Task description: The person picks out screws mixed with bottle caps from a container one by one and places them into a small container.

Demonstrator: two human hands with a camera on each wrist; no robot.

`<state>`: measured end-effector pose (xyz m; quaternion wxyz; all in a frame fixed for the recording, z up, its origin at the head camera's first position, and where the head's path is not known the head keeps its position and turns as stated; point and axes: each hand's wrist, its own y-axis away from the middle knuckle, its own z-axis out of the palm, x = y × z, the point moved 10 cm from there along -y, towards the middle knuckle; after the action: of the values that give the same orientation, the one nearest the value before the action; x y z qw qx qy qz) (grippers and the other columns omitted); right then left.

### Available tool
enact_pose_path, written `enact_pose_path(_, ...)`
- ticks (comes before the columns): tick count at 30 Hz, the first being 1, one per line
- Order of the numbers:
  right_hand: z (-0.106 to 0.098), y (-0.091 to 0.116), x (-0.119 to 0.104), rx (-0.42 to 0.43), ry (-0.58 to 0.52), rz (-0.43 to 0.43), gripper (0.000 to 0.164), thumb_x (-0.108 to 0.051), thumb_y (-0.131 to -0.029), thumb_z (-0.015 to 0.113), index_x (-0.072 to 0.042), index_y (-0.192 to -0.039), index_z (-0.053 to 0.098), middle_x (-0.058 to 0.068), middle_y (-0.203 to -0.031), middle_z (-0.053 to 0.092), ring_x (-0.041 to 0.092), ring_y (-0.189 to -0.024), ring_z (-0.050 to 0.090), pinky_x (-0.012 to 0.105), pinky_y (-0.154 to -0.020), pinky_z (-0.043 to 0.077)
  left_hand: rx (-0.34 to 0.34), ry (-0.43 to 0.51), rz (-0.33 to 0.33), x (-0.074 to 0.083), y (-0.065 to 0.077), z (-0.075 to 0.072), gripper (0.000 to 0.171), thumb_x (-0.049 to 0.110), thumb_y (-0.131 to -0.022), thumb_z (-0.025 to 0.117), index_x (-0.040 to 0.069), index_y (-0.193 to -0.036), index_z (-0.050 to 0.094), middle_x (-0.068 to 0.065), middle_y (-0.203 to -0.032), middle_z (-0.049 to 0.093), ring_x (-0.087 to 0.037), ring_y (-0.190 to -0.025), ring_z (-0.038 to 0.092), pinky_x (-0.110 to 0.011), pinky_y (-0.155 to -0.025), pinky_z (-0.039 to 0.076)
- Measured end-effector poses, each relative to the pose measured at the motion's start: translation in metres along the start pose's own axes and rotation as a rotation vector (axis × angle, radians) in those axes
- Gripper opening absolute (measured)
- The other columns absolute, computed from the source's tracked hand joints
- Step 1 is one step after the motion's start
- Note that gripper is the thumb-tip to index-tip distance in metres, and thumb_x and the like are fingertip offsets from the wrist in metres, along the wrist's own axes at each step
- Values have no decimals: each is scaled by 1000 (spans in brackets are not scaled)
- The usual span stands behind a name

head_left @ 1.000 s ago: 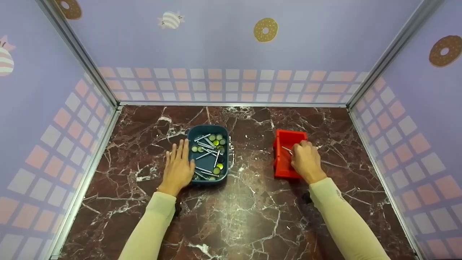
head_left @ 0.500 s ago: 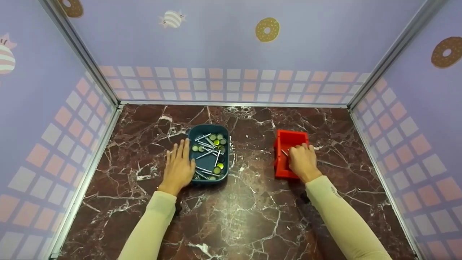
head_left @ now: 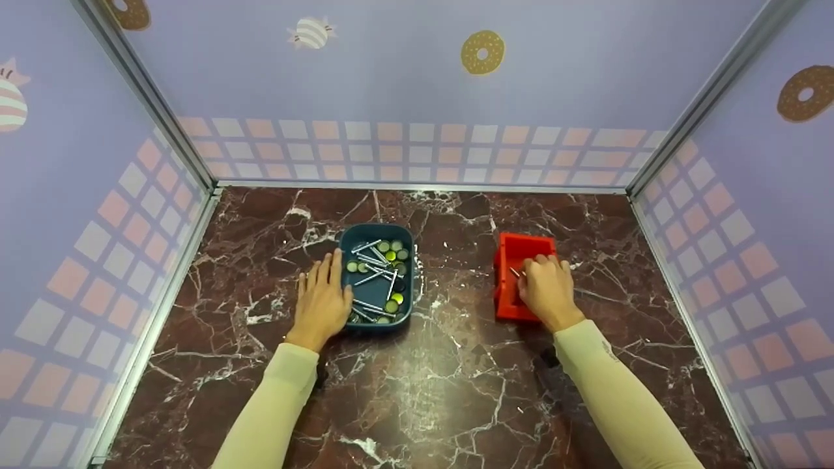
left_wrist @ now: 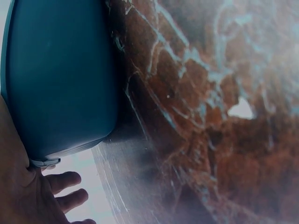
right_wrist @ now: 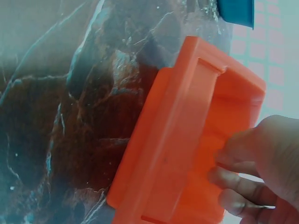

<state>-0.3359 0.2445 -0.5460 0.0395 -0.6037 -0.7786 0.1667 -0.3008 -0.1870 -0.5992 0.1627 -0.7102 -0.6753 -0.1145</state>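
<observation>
My left hand (head_left: 320,301) lies along the left side of a dark blue tray (head_left: 409,306), fingers straight and thumb at its rim. In that tray are several long silver nails (head_left: 369,278) and small round discs (head_left: 391,305), some yellow-green, some greyish. The left wrist view shows the tray's smooth outer wall (left_wrist: 60,74) against the palm. My right hand (head_left: 548,291) is over a red bin (head_left: 526,242), fingers curled, pinching a thin silver nail (head_left: 515,272) whose end sticks out to the left. Inside the bin in the right wrist view, the curled fingertips (right_wrist: 229,200) show; the nail is hidden there.
Brown marbled tabletop (head_left: 449,365) with white veins lies under both containers and between them. Lilac panels (head_left: 391,78) with a checked band stand at the back and both sides. Metal rails (head_left: 417,188) run along the table's back and side edges.
My right hand has moved slightly left over the red bin, and the nail's end has shifted with it. The left hand and the blue tray have stayed in place.
</observation>
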Motion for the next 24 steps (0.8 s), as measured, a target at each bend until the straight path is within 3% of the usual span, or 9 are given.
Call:
enact_pose_path(8,-24,2,-12,164,-84,1,17,-9,-100,79,0,-113,83,25,-106,78,53,-100,73,62,-81,50,8,-6,-12,-2,1,0,81,30,-118,57,9,-187,21,-25,-188,37,-54,-172,37,-77,-143,24)
enact_pose_path(13,-38,1,-31,259,-136,-38,16,-7,-99,79,-1,-113,83,23,-103,77,52,-96,73,60,-80,51,14,-13,-3,-1,0,-2,81,31,-118,56,9,-188,21,-25,-188,37,-53,-172,37,-77,-143,24)
enact_pose_path(17,-39,-1,-54,266,-196,-105,14,-8,-100,81,-3,-112,84,21,-104,77,49,-97,74,59,-81,54,12,-13,-8,-1,0,-1,81,31,-118,56,10,-188,21,-24,-188,36,-53,-173,35,-78,-143,22)
enact_pose_path(24,-29,-2,-84,198,-269,-162,15,-8,-100,81,-5,-114,85,17,-107,76,43,-100,73,56,-84,56,18,-16,-22,-3,0,-1,81,32,-118,57,12,-188,22,-23,-190,35,-51,-173,33,-81,-140,22)
